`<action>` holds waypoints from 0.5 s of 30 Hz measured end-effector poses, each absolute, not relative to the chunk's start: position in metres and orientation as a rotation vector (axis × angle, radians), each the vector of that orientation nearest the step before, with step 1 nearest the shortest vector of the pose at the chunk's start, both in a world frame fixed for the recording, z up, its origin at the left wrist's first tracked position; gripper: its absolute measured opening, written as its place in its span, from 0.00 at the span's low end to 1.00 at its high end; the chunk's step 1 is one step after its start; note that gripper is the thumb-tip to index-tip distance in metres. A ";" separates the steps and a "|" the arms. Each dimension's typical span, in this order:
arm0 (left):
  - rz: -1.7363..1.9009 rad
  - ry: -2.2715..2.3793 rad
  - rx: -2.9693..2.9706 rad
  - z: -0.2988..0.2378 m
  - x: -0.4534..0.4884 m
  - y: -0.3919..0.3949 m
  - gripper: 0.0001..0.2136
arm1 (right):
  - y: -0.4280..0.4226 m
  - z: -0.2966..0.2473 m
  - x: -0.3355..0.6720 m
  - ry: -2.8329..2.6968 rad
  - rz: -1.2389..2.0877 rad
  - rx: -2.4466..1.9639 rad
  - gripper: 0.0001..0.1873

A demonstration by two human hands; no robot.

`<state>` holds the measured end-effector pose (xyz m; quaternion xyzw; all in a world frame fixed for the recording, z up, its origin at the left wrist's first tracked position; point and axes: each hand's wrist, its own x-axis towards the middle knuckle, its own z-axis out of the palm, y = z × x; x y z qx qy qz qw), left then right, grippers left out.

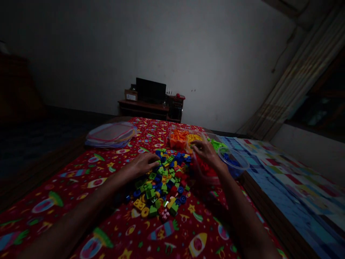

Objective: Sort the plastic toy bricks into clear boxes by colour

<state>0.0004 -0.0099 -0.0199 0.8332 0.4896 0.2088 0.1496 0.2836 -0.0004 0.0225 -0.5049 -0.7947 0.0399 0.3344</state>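
Note:
A heap of small plastic building bricks [161, 187] in blue, green, yellow and red lies on a red cloth printed with rockets [113, 223]. My left hand [142, 163] rests at the heap's far left edge, fingers bent onto the bricks; what it holds, if anything, I cannot make out. My right hand [206, 153] hovers over clear tubs, its fingers curled near the tub of yellow bricks [194, 137] and above the tub of red bricks [206, 171]. Whether it pinches a brick is too dark to tell.
Other clear tubs hold orange bricks [178, 138], green bricks [217, 144] and blue bricks [233, 162]. A stack of flat tub lids [111, 133] lies far left. A patterned mat [283, 180] is on the right. A low shelf with a dark screen [151, 91] stands at the wall.

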 end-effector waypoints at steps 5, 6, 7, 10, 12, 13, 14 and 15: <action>0.634 1.384 2.451 -0.030 -0.003 0.001 0.20 | 0.045 0.042 0.350 -1.915 -0.168 -1.815 0.16; 0.636 1.376 2.456 -0.031 -0.004 0.002 0.20 | 0.056 0.045 0.360 -1.895 -0.206 -1.914 0.16; 0.642 1.370 2.463 -0.033 -0.004 0.002 0.20 | 0.067 0.048 0.368 -1.875 -0.234 -2.015 0.17; 0.678 1.344 2.472 -0.035 -0.006 0.002 0.20 | 0.096 0.053 0.384 -1.851 -0.244 -2.235 0.17; 0.688 1.323 2.463 -0.036 -0.006 0.001 0.20 | 0.109 0.056 0.390 -1.866 -0.216 -2.284 0.17; 0.690 1.316 2.457 -0.036 -0.006 0.000 0.19 | 0.113 0.057 0.393 -1.878 -0.206 -2.290 0.17; 0.690 1.312 2.452 -0.036 -0.006 0.000 0.19 | 0.117 0.057 0.396 -1.894 -0.196 -2.298 0.18; 0.691 1.314 2.447 -0.035 -0.006 0.000 0.19 | 0.119 0.058 0.400 -1.915 -0.185 -2.305 0.19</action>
